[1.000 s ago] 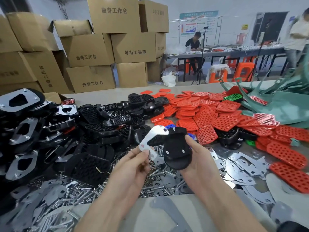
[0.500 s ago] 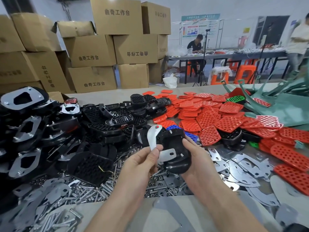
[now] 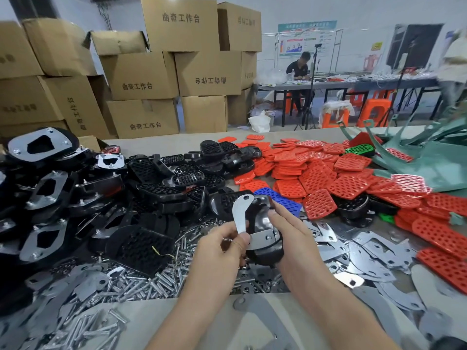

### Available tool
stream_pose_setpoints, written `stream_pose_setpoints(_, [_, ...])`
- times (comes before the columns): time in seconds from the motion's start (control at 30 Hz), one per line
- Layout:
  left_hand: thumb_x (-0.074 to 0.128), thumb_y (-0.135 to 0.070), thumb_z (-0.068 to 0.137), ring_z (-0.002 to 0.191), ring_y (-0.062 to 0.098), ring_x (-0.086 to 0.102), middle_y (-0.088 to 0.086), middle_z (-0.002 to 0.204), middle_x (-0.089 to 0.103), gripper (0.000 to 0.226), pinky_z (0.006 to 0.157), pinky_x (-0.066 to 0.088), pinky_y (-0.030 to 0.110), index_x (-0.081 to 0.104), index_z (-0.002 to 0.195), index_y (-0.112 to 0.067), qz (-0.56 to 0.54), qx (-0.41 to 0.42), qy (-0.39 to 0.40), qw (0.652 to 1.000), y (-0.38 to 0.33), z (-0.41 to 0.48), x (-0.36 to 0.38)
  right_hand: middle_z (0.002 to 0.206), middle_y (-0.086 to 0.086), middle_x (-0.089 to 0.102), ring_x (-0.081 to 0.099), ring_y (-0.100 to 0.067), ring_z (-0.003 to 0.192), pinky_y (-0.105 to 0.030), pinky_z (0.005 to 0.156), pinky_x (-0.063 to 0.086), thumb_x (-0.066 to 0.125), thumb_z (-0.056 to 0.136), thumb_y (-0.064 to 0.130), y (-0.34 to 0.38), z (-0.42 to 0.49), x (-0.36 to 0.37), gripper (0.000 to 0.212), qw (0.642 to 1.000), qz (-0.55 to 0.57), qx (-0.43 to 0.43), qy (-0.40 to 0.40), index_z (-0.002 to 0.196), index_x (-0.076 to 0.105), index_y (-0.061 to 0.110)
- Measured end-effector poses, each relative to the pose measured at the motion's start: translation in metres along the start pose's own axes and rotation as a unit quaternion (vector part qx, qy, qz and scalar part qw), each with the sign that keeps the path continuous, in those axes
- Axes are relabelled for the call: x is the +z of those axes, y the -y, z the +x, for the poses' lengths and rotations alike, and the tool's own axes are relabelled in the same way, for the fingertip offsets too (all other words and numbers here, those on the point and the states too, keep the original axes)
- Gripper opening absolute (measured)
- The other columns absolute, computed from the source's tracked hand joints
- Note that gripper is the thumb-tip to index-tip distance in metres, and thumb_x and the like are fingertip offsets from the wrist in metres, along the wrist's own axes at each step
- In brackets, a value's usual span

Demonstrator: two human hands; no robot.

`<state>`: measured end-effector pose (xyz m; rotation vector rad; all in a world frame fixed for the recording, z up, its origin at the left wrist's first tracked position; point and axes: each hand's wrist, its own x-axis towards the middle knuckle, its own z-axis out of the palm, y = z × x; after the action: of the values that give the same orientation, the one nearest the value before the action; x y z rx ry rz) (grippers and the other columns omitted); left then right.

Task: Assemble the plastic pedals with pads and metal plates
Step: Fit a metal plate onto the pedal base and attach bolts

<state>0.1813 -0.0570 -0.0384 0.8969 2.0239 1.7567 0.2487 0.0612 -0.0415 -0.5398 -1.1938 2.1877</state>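
My right hand grips a black plastic pedal above the table's middle, its hollow underside turned toward me. My left hand pinches a curved silver metal plate and holds it against the pedal's open face; the plate's lower end lies across the pedal, its upper end sticks up. Red perforated pads lie heaped to the right. Loose metal plates are spread at the lower right.
Black pedals and finished ones with plates pile up on the left. Bolts are scattered near the front edge. Green plastic parts lie at far right. Cardboard boxes are stacked behind; a person sits at a far table.
My left hand has turned the metal plate from flat beside the pedal to upright and pressed it onto the pedal's face. Both hands have drawn closer together.
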Motion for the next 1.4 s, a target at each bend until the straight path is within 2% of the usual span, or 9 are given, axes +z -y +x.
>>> stream_pose_setpoints(0.13, [0.065,-0.014,0.096,0.064,0.008,0.066,0.005,0.089,0.072,0.021,0.063,0.055,0.020,0.075,0.099,-0.033,-0.049,-0.020,-0.012,0.999,0.002,0.001,-0.001,0.106,-0.006,0.080,0.078,-0.025,0.092,-0.036,0.068,0.063,0.053,0.103,0.014,-0.001,0.000,-0.002,0.030,1.000,-0.006,0.004,-0.002,0.107,0.079,0.029])
stream_pose_setpoints(0.27, [0.063,-0.015,0.097,0.067,0.006,0.066,-0.003,0.077,0.072,0.009,0.065,0.058,0.026,0.071,0.093,-0.015,-0.098,-0.045,-0.026,0.994,0.003,0.004,-0.001,0.102,-0.006,0.080,0.078,-0.020,0.083,-0.033,0.059,0.060,0.054,0.102,0.012,0.000,-0.001,-0.001,0.036,1.000,0.004,-0.001,0.006,0.095,0.083,0.033])
stream_pose_setpoints(0.6, [0.064,-0.027,0.096,0.064,0.008,0.069,-0.005,0.080,0.076,0.016,0.059,0.050,0.014,0.067,0.087,-0.013,-0.039,-0.044,-0.002,0.998,0.001,0.000,0.000,0.102,-0.011,0.079,0.077,-0.022,0.079,-0.030,0.056,0.058,0.060,0.099,0.013,-0.001,0.001,-0.004,0.024,1.000,-0.012,0.006,-0.022,0.114,0.077,0.020])
stream_pose_setpoints(0.8, [0.065,-0.025,0.094,0.060,0.011,0.066,0.010,0.083,0.075,0.021,0.056,0.052,0.019,0.060,0.078,-0.012,-0.023,-0.057,0.018,0.998,0.003,0.002,0.001,0.093,-0.007,0.079,0.071,-0.022,0.085,-0.040,0.085,0.054,0.065,0.094,0.007,-0.001,-0.003,-0.001,0.027,0.995,-0.082,-0.057,-0.004,0.093,0.081,0.029])
stream_pose_setpoints(0.93, [0.064,-0.040,0.094,0.070,0.029,0.071,0.025,0.087,0.069,0.042,0.068,0.062,0.040,0.054,0.079,-0.001,-0.059,-0.065,0.022,0.996,0.001,0.003,0.002,0.095,-0.001,0.080,0.073,-0.016,0.083,-0.033,0.078,0.057,0.064,0.096,0.008,-0.001,-0.005,0.001,0.029,0.993,-0.098,-0.070,0.010,0.095,0.081,0.032])
stream_pose_setpoints(1.0, [0.064,-0.045,0.093,0.073,0.035,0.072,0.018,0.078,0.068,0.042,0.072,0.062,0.048,0.053,0.079,-0.006,-0.054,-0.060,0.002,0.997,0.002,0.002,0.003,0.097,-0.001,0.080,0.073,-0.014,0.084,-0.029,0.075,0.056,0.065,0.096,0.010,-0.001,-0.006,0.002,0.027,0.993,-0.099,-0.067,0.018,0.097,0.080,0.032])
stream_pose_setpoints(1.17, [0.067,-0.039,0.092,0.061,0.025,0.070,0.004,0.097,0.067,0.023,0.057,0.059,0.037,0.053,0.104,-0.025,-0.071,-0.047,-0.036,0.996,0.002,0.002,0.005,0.104,-0.005,0.079,0.073,-0.019,0.093,-0.035,0.082,0.057,0.065,0.096,0.012,-0.002,-0.006,-0.001,0.023,0.996,-0.071,-0.049,0.027,0.100,0.080,0.029])
stream_pose_setpoints(1.3, [0.063,-0.039,0.094,0.080,0.007,0.070,-0.008,0.096,0.072,0.021,0.074,0.058,0.033,0.059,0.114,-0.035,-0.039,0.003,-0.058,0.998,0.005,0.002,0.004,0.112,-0.014,0.077,0.074,-0.025,0.098,-0.033,0.076,0.061,0.067,0.091,0.011,-0.002,-0.006,-0.002,0.028,0.996,-0.008,0.000,0.087,0.117,0.075,0.015])
stream_pose_setpoints(1.4, [0.061,-0.037,0.096,0.078,-0.003,0.066,-0.015,0.087,0.073,0.018,0.070,0.049,0.013,0.064,0.112,-0.029,-0.069,0.020,-0.080,0.994,0.006,0.006,-0.002,0.132,-0.022,0.067,0.066,-0.032,0.118,-0.045,0.102,0.055,0.068,0.084,-0.001,0.004,-0.009,-0.003,0.052,0.979,0.025,0.022,0.199,0.135,0.064,0.008])
